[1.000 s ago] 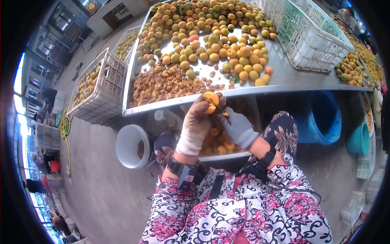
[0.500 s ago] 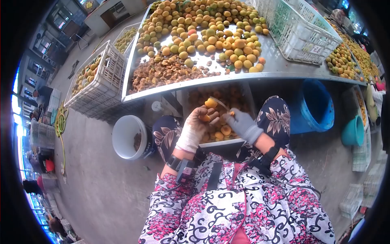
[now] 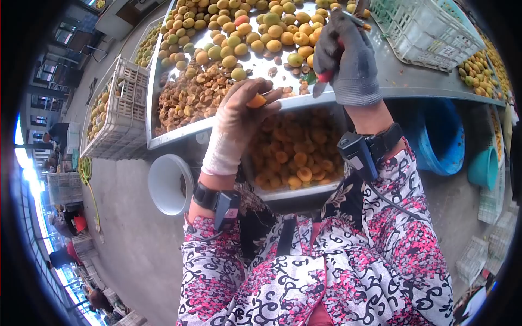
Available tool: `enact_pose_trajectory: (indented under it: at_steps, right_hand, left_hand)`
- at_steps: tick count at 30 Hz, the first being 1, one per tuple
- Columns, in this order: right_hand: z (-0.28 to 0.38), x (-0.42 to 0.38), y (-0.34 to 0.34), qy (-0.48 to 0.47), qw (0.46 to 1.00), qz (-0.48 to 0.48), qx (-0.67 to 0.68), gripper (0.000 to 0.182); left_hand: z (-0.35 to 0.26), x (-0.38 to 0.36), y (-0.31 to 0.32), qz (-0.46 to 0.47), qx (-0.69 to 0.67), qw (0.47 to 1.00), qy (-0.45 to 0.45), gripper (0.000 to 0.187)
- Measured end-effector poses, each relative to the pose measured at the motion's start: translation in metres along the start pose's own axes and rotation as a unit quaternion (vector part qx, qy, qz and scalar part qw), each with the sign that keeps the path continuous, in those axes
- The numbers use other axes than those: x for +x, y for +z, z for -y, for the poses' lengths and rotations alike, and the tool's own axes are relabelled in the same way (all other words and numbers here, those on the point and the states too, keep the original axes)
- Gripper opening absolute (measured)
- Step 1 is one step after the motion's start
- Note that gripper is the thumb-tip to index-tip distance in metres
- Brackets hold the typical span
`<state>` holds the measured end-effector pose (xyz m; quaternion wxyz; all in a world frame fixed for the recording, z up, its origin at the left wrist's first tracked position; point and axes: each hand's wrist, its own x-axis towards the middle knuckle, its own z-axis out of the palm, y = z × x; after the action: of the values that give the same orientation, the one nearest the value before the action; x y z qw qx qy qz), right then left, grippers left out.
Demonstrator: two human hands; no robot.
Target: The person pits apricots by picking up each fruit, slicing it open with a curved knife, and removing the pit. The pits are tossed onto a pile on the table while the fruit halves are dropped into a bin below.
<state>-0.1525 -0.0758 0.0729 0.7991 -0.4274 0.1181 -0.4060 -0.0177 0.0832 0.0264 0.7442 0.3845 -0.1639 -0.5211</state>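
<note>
My left hand (image 3: 244, 106), in a soiled white glove, is raised at the tray's front edge with its fingers curled round an orange apricot piece (image 3: 256, 101). My right hand (image 3: 348, 65), gloved in grey, is higher and further right, over the metal table. It is closed on a knife (image 3: 325, 76) with a red handle, whose short blade shows below the fingers. A thin metal piece with an orange bit juts out above the knuckles; I cannot make out what it is. Below both hands, a crate of opened apricots (image 3: 299, 157) stands under the table.
Whole apricots (image 3: 272, 32) and a heap of brown pits (image 3: 190, 98) lie on the metal table (image 3: 405, 84). A white plastic crate (image 3: 429, 35) stands on its right side. A white bucket (image 3: 169, 185), blue bucket (image 3: 443, 138) and filled crate (image 3: 117, 114) flank me.
Both hands have risen from above the lower crate to the table, the right one going further up and right. The apricot between them is gone from there; the left hand still holds a piece.
</note>
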Motion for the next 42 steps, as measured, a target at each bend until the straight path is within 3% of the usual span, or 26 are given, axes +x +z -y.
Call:
enact_pose_trajectory:
  at_steps: [1, 2, 4, 6, 8, 12, 15, 18, 19, 21, 22, 25, 27, 29, 31, 33, 35, 37, 38, 40, 42]
  right_hand:
    - [-0.002, 0.009, 0.002, -0.029, 0.999, -0.025, 0.016, 0.025]
    - [-0.002, 0.019, 0.002, -0.061, 0.996, -0.048, 0.032, 0.025]
    - [-0.005, 0.032, -0.001, -0.085, 0.994, -0.034, 0.052, 0.024]
    - [-0.007, 0.035, -0.004, -0.068, 0.997, -0.035, 0.025, 0.032]
    - [-0.012, 0.039, -0.009, -0.064, 0.997, -0.032, 0.040, 0.033]
    - [-0.017, 0.041, -0.011, -0.058, 0.996, -0.057, 0.032, 0.032]
    - [-0.017, 0.040, -0.009, -0.052, 0.998, -0.037, 0.003, 0.029]
    - [-0.023, 0.039, -0.010, -0.039, 0.998, -0.037, 0.026, 0.027]
    - [-0.027, 0.039, -0.008, -0.048, 0.993, -0.053, 0.093, 0.012]
    - [-0.027, 0.037, -0.008, -0.044, 0.995, -0.041, 0.081, 0.012]
    - [-0.027, 0.035, -0.008, -0.043, 0.996, -0.029, 0.068, 0.013]
    - [-0.027, 0.034, -0.007, -0.045, 0.995, -0.030, 0.084, 0.014]
    - [-0.030, 0.034, -0.008, -0.043, 0.995, -0.034, 0.079, 0.015]
    - [-0.034, 0.032, -0.005, -0.041, 0.996, -0.038, 0.075, 0.016]
    - [-0.039, 0.030, 0.002, -0.112, 0.992, -0.057, -0.034, 0.016]
    - [-0.038, 0.031, 0.003, -0.113, 0.991, -0.056, -0.037, 0.019]
    - [-0.035, 0.034, 0.002, -0.114, 0.991, -0.054, -0.038, 0.023]
    - [-0.030, 0.035, -0.006, -0.030, 0.997, -0.044, 0.063, 0.038]
    - [-0.030, 0.038, -0.008, -0.027, 0.997, -0.044, 0.064, 0.038]
    - [-0.032, 0.041, -0.010, 0.037, 0.983, -0.105, 0.147, 0.040]
    - [-0.043, 0.041, -0.010, 0.053, 0.983, -0.082, 0.156, 0.040]
  left_hand:
    - [0.008, 0.017, -0.001, 0.045, 0.142, 0.986, 0.074, 0.042]
    - [0.011, 0.028, 0.001, 0.049, 0.145, 0.985, 0.078, 0.042]
    - [0.012, 0.045, 0.012, 0.074, -0.140, 0.982, -0.100, 0.051]
    - [0.022, 0.063, 0.012, 0.123, -0.142, 0.975, -0.121, 0.056]
    - [0.031, 0.072, 0.018, 0.072, -0.160, 0.975, -0.135, 0.052]
    - [0.038, 0.080, 0.022, 0.081, -0.174, 0.966, -0.174, 0.049]
    - [0.045, 0.082, 0.024, 0.067, -0.109, 0.977, -0.170, 0.035]
    - [0.048, 0.082, 0.028, 0.034, -0.111, 0.981, -0.155, 0.038]
    - [0.048, 0.083, 0.027, 0.033, -0.111, 0.981, -0.154, 0.038]
    - [0.046, 0.085, 0.025, 0.129, -0.112, 0.971, -0.170, 0.041]
    - [0.046, 0.084, 0.028, 0.128, -0.112, 0.971, -0.170, 0.041]
    - [0.046, 0.085, 0.029, 0.046, -0.091, 0.980, -0.173, 0.045]
    - [0.050, 0.094, 0.012, 0.264, -0.200, 0.916, -0.226, 0.033]
    - [0.061, 0.093, 0.006, 0.234, -0.256, 0.911, -0.222, 0.031]
    - [0.063, 0.089, 0.008, 0.202, -0.312, 0.903, -0.217, 0.029]
    - [0.059, 0.086, 0.014, 0.100, -0.212, 0.962, -0.141, 0.028]
    - [0.050, 0.084, 0.022, 0.121, -0.201, 0.958, -0.165, 0.029]
    - [0.049, 0.079, 0.020, 0.134, -0.194, 0.953, -0.192, 0.032]
    - [0.047, 0.082, 0.016, 0.188, -0.193, 0.934, -0.234, 0.034]
    - [0.047, 0.080, 0.015, 0.237, -0.193, 0.912, -0.276, 0.038]
    - [0.050, 0.077, 0.022, 0.074, -0.222, 0.933, -0.273, 0.043]
